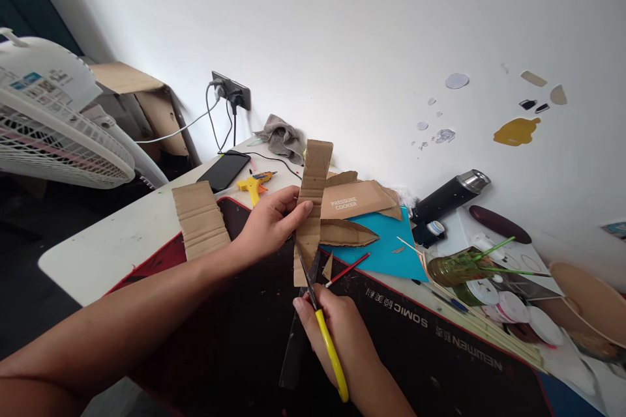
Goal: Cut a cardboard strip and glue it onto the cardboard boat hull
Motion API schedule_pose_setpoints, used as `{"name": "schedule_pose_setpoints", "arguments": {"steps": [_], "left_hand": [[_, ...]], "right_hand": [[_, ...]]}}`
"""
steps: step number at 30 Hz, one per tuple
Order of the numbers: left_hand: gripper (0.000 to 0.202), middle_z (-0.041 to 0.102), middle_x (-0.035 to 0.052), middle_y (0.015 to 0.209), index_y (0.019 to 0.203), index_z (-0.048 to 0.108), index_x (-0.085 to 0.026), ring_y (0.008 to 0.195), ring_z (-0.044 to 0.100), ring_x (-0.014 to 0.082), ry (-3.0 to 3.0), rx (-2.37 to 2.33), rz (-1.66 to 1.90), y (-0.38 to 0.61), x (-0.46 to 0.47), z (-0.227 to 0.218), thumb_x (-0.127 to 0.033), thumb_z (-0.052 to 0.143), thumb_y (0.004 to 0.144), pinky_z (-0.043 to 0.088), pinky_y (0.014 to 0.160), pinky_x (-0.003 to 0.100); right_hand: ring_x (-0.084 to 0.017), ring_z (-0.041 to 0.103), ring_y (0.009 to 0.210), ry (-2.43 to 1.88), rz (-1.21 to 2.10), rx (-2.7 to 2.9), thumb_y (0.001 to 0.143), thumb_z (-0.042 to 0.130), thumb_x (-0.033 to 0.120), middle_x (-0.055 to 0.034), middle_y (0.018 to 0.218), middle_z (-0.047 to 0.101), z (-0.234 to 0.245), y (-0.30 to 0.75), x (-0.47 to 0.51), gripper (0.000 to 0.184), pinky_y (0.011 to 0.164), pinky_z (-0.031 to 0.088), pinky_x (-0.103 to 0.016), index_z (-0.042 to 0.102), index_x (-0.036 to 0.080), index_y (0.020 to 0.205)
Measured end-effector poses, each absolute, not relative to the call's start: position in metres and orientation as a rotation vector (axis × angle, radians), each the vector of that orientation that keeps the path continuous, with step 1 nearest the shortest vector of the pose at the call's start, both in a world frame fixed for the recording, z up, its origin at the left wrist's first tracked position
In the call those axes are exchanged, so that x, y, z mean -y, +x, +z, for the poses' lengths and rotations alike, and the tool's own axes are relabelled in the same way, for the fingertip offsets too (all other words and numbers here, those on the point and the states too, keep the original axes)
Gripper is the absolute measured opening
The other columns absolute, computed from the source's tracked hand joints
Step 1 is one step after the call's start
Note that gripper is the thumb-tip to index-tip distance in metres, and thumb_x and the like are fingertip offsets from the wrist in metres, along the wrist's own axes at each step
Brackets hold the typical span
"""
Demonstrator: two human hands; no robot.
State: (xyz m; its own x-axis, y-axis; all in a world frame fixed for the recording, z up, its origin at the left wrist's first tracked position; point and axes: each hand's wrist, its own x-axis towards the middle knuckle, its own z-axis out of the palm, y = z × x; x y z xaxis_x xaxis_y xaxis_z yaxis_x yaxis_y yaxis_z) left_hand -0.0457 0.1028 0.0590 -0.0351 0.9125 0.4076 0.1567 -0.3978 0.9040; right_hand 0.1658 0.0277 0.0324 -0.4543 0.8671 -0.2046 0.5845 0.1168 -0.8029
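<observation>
My left hand grips a long cardboard strip by its middle, thumb on the front face. In my right hand are scissors with yellow handles, pointing up and away from me. Their blades are spread around the strip's near end, one in front of it. Beneath lies a dark flat ruler-like bar, partly covered by my right hand. A small cardboard scrap and a red pencil lie just right of the blades. A pointed cardboard piece rests behind the strip.
A corrugated cardboard piece, a yellow glue gun and a phone lie left. Behind are a printed cardboard piece and a blue sheet. A black flask, a brush jar and paint pots stand right. A fan is far left.
</observation>
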Motion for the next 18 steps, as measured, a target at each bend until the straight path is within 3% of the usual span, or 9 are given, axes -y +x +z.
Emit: {"name": "schedule_pose_setpoints", "arguments": {"steps": [8, 18], "left_hand": [[0.040, 0.049, -0.0034, 0.068, 0.080, 0.061, -0.020, 0.063, 0.041, 0.0129, 1.628, -1.152, 1.484, -0.049, -0.106, 0.059, -0.051, 0.067, 0.104, 0.034, 0.055, 0.025], [0.046, 0.045, -0.0041, 0.066, 0.076, 0.057, -0.021, 0.061, 0.038, 0.0128, 1.628, -1.133, 1.491, -0.048, -0.106, 0.062, -0.056, 0.069, 0.103, 0.032, 0.054, 0.025]], "right_hand": [[-0.017, 0.051, 0.054, -1.443, 1.180, 2.131, 0.106, 0.056, 0.052, 0.0005, 0.061, 0.055, 0.026, 0.167, -0.029, 0.040, 0.055, 0.032, -0.028, 0.049, 0.026, 0.077], [-0.016, 0.052, 0.052, -1.453, 1.151, 2.132, 0.108, 0.057, 0.049, 0.0005, 0.062, 0.057, 0.021, 0.167, -0.028, 0.038, 0.054, 0.034, -0.028, 0.051, 0.026, 0.078]]}}
